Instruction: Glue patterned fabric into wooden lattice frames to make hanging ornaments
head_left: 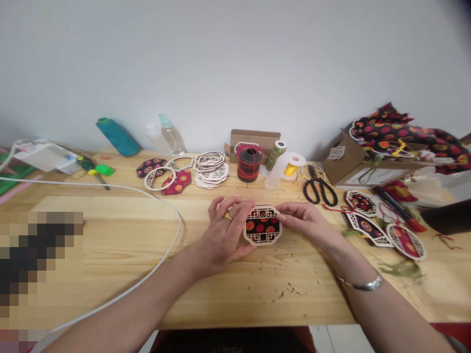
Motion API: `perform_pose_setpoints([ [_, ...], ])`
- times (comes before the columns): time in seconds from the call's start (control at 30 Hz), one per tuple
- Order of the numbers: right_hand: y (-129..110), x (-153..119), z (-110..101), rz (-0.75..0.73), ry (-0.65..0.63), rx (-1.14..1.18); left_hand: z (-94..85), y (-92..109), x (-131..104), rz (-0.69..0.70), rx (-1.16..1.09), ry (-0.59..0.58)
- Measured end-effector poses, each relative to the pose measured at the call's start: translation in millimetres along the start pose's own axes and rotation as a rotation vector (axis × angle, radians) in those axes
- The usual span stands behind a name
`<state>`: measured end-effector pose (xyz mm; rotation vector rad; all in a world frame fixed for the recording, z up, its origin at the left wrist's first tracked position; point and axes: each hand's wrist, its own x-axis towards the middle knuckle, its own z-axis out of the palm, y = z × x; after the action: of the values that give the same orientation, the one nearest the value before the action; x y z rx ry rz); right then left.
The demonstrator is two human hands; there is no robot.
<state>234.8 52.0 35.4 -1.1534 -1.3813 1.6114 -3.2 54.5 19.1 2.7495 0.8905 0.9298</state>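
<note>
Between my hands is a pale lattice-cut wooden frame (262, 225) with rounded corners, backed by black fabric with red and orange flowers. My left hand (226, 230) grips its left side, with the fingers along the upper left and the thumb at the lower left edge. A ring shows on one of its fingers. My right hand (300, 218) pinches the upper right edge between thumb and fingers. The piece is held just over the wooden table (206, 299), its patterned face turned up toward me. What lies under it is hidden.
Behind the hands stand a stack of wooden frames (210, 169), a red-black thread spool (249, 165) and a yellow spool (293, 166). Black scissors (319, 191) and finished fabric ornaments (406, 241) lie to the right, near a cardboard box (342, 159). A white cable (172, 245) crosses the left side.
</note>
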Motion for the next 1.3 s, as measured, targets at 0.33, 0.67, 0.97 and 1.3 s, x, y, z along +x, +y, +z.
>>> perform_pose_setpoints([
  [0.33, 3.4, 0.7, 1.0, 0.016, 0.060, 0.011, 2.0, 1.6, -1.0, -0.008, 0.018, -0.010],
  [0.67, 4.8, 0.6, 1.5, -0.100, 0.132, -0.076, 1.5, -1.0, -2.3, -0.100, -0.098, 0.008],
  [0.97, -1.8, -3.4, 3.3, -0.291, 0.171, -0.430, 7.2, -2.4, -0.9, -0.710, -0.806, 0.005],
  [1.3, -2.1, -4.3, 2.4, -0.366, 0.156, -0.494, -1.4, 3.8, 3.4, -0.603, -0.765, 0.054],
])
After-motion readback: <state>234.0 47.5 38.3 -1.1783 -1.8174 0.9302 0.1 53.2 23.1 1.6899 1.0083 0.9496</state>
